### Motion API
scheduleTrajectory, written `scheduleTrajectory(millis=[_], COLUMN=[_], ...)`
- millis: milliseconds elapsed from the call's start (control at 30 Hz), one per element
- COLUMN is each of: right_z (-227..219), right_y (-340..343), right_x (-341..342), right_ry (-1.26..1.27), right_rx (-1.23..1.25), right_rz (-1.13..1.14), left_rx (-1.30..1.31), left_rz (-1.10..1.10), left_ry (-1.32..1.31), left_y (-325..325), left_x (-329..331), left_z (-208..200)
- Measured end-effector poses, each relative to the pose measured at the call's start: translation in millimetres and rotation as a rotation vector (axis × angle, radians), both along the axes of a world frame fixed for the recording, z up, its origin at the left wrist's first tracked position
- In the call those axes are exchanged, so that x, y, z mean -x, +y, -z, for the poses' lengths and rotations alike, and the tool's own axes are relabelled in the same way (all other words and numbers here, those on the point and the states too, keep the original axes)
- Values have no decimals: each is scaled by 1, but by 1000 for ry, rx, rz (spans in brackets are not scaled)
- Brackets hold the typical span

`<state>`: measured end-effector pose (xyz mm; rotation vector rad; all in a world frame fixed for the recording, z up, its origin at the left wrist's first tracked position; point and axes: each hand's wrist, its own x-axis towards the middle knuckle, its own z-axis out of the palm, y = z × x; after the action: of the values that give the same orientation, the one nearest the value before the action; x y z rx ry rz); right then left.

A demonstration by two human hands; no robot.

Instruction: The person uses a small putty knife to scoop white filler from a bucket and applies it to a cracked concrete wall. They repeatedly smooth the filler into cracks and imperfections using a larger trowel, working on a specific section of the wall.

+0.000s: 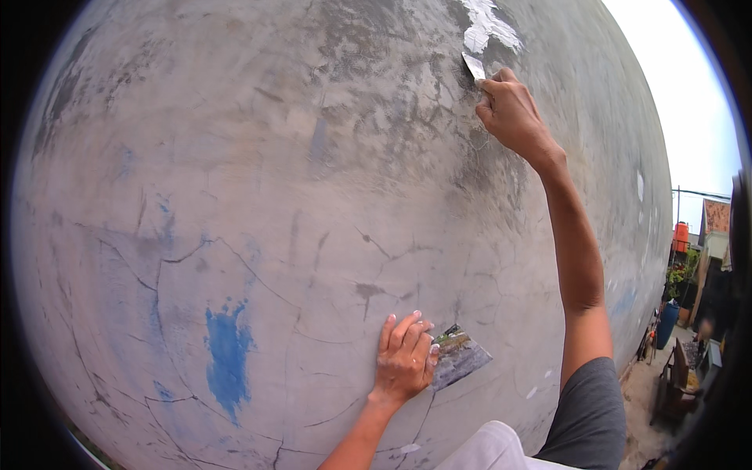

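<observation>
High on the cracked grey plaster wall (352, 204), my right hand (513, 113) grips a putty knife (473, 67), its pale blade at the wall. Just above the blade is a patch of wet-looking white filler (489, 30). The knife's handle is hidden in my fist. Lower down, my left hand (403, 360) is against the wall with its fingertips pointing up. Between its thumb and fingers it holds a flat, shiny rectangular plate (464, 360) that sticks out to the right. What part of the plate lies under the fingers cannot be seen.
A blue paint smear (227, 356) marks the wall at lower left, among several long cracks. Past the wall's right edge lie a yard with a blue barrel (667, 323), a wooden chair (678, 384) and an orange tank (681, 236).
</observation>
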<state>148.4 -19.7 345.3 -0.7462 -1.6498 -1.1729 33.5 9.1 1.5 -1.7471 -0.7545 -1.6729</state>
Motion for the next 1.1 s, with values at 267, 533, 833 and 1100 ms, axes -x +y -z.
scheduleTrajectory(millis=[267,533,833,1100], right_z=[-90,-9,1,203], right_y=[2,17,36,-11], right_x=[-37,-12,-75,-61], right_ry=[10,-69,-17,-196], right_rx=[-238,-55,-158,113], right_rz=[-66,-149,-265,-827], left_rx=[-21,-25,-122,219], left_rz=[15,-20,47,928], left_ry=[8,-12,-37,-641], left_y=[3,1,0,-15], left_x=[-5,0,-2,-11], left_z=[-1,1,-1,18])
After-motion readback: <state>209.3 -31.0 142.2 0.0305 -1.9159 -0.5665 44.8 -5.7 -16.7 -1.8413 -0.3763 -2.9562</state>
